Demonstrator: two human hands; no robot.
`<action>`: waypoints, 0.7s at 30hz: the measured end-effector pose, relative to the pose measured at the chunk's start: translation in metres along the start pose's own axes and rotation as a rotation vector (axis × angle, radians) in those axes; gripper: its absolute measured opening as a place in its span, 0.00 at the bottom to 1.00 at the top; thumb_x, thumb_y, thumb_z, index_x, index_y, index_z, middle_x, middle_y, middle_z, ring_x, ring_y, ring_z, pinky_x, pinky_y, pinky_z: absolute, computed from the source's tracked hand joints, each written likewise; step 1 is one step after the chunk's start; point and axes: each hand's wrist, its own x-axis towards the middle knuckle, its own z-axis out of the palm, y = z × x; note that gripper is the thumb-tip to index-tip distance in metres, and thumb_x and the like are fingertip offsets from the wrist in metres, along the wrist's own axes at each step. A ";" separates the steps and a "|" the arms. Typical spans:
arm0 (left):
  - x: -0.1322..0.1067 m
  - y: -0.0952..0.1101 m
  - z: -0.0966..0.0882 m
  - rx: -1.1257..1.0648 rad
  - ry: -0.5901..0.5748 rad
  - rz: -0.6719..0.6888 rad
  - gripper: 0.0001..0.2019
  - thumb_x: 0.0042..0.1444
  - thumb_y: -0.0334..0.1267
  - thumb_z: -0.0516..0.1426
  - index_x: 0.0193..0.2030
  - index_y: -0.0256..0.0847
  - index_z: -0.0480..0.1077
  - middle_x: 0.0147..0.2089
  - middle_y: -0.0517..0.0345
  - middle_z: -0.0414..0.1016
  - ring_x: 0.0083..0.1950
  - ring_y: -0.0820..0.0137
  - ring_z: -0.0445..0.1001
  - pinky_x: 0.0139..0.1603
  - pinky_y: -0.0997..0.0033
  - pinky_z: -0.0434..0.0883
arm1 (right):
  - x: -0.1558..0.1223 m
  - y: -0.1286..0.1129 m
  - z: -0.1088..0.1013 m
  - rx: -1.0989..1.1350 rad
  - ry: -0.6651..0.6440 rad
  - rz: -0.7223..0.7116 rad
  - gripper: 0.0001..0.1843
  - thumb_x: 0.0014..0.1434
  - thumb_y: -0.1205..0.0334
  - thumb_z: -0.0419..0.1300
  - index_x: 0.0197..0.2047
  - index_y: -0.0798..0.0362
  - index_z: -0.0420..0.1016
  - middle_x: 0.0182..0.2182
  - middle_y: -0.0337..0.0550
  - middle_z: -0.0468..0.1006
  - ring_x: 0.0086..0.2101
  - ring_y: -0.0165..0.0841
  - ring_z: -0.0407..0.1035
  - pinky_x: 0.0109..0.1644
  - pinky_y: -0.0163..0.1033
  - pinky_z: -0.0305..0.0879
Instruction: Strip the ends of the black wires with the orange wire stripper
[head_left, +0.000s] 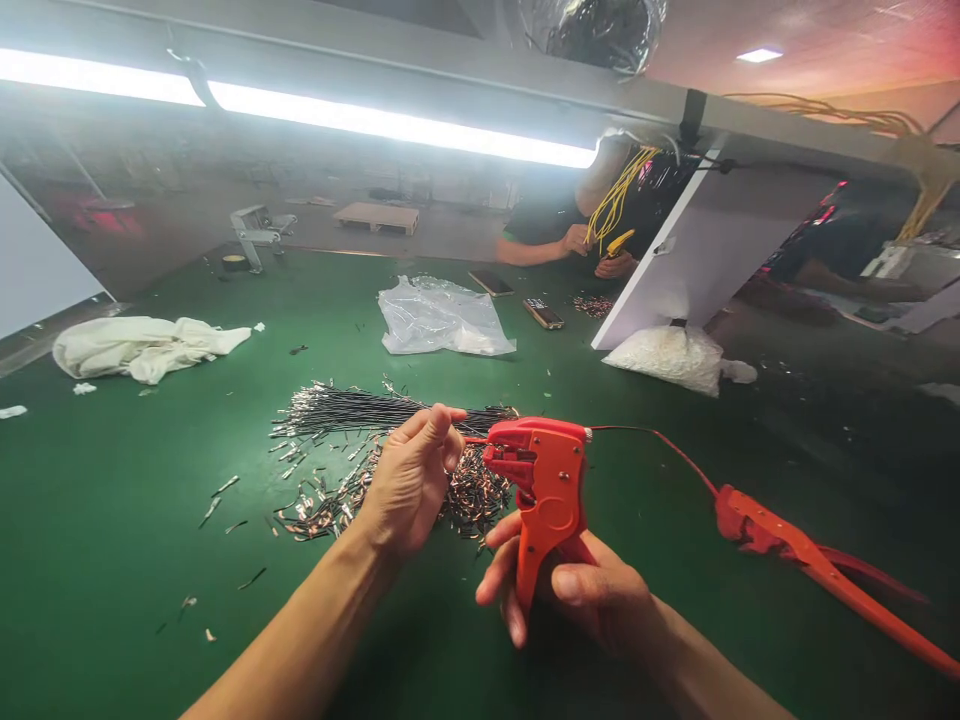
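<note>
My right hand (577, 595) is wrapped round the handles of a red-orange wire stripper (544, 490), held upright over the green table (112, 520). My left hand (411, 480) pinches a thin red wire (474, 439) and holds it at the stripper's jaws. The red wire (660, 445) runs out of the tool's far side toward the right. Behind my left hand lie a bundle of thin dark wires (375, 410) and a heap of short cut wire pieces (465, 495).
A second red tool (810, 565) lies on the table at right. A white cloth (142, 345), a clear plastic bag (439, 318), two phones (544, 313) and a bag of white parts (671, 358) lie farther back. Another person's hands (592, 250) work with yellow wires behind a white board (697, 250).
</note>
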 end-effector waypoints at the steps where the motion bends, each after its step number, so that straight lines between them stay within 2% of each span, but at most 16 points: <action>1: 0.000 -0.001 0.000 -0.001 -0.001 -0.009 0.20 0.39 0.55 0.70 0.31 0.41 0.77 0.17 0.68 0.63 0.25 0.77 0.58 0.37 0.73 0.57 | 0.000 0.000 0.000 -0.004 0.002 0.004 0.24 0.57 0.58 0.64 0.55 0.58 0.73 0.43 0.57 0.82 0.30 0.33 0.77 0.38 0.39 0.70; 13: -0.001 -0.006 0.001 -0.005 -0.023 -0.075 0.19 0.37 0.52 0.72 0.27 0.40 0.77 0.19 0.65 0.66 0.24 0.78 0.58 0.32 0.74 0.56 | -0.004 0.001 -0.001 -0.023 0.051 0.048 0.23 0.56 0.57 0.64 0.51 0.60 0.73 0.32 0.50 0.80 0.28 0.33 0.74 0.35 0.39 0.68; 18: -0.002 -0.004 0.001 0.028 0.006 -0.005 0.18 0.36 0.50 0.72 0.25 0.39 0.77 0.18 0.65 0.66 0.23 0.79 0.58 0.29 0.76 0.55 | -0.004 0.003 -0.002 0.006 0.062 0.060 0.16 0.54 0.56 0.65 0.41 0.59 0.73 0.26 0.41 0.73 0.25 0.31 0.70 0.33 0.38 0.66; 21: -0.002 -0.005 0.001 0.074 0.018 0.013 0.18 0.38 0.51 0.72 0.26 0.38 0.76 0.19 0.64 0.67 0.24 0.78 0.60 0.30 0.76 0.58 | -0.005 0.004 -0.002 0.005 0.079 0.054 0.14 0.54 0.57 0.65 0.38 0.58 0.70 0.24 0.38 0.69 0.22 0.29 0.67 0.30 0.38 0.66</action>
